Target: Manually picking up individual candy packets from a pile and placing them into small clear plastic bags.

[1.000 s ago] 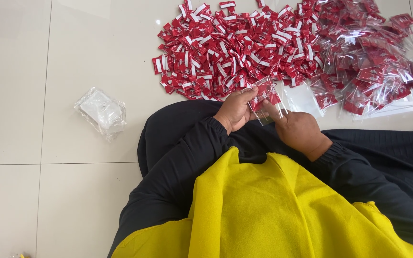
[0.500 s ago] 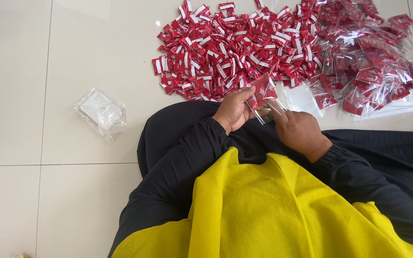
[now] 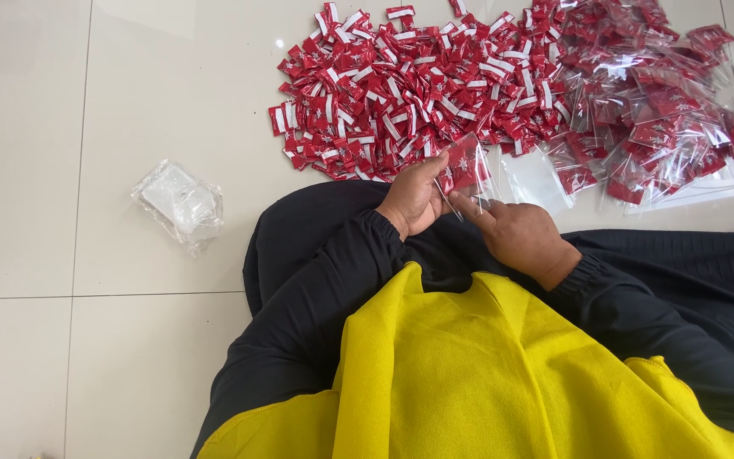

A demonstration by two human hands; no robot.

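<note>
Both hands [image 3: 469,212] pinching clear sleeve [image 3: 466,170], red-white packet heap [image 3: 401,93] behind

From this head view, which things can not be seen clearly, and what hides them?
- Clear bag held by left hand and right hand: glare hides whether its mouth is open.
- Left fingertips: behind the bag, so the grip is unclear.
- Red packets: print too small to make out.
- Bagged packets: cut off by the top edge; count hidden by overlap.
- Crumpled plastic on the floor: contents unclear.
- Lap: covered by yellow cloth.
</note>
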